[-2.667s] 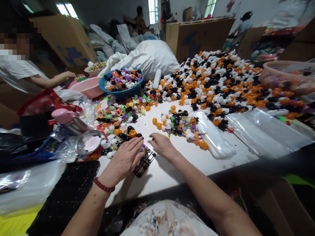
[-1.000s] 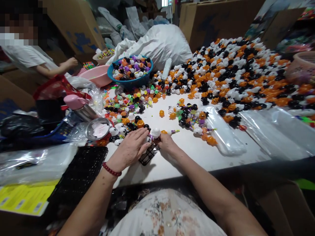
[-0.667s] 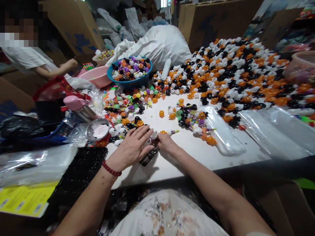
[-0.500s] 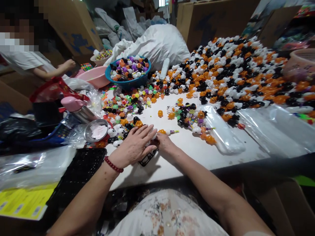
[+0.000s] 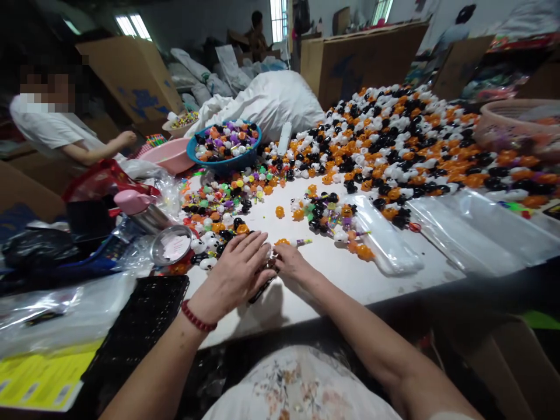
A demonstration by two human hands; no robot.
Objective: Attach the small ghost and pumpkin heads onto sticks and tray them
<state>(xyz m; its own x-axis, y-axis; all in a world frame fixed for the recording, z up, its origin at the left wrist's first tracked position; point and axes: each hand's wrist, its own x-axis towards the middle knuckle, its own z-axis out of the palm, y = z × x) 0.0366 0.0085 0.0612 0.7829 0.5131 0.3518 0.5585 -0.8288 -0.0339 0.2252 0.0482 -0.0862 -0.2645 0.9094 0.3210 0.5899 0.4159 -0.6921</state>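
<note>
My left hand (image 5: 238,265) lies palm down with its fingers stretched out, over a small black openwork tray (image 5: 262,287). Only a strip of that tray shows below the thumb; its contents are mostly covered, with a bit of white visible between the hands. At the tray's right end, the curled fingers of my right hand (image 5: 292,261) grip it, the fingertips partly hidden. Just beyond the right hand lies an orange pumpkin-topped stick toy (image 5: 283,241). White and black figure heads (image 5: 210,242) sit close past my left hand.
A huge heap of orange, black and white toy pieces (image 5: 385,140) fills the back right. Behind the left hand stand a metal bowl (image 5: 153,251) and a pink-lidded flask (image 5: 151,219). A blue basin (image 5: 219,166) is farther back. Plastic bags (image 5: 385,242) lie to the right. A co-worker (image 5: 65,131) is at left.
The view has tilted up a little, showing more of the room. My left hand has come slightly lower over the tray, covering more of it. My right hand stays at the tray's end.
</note>
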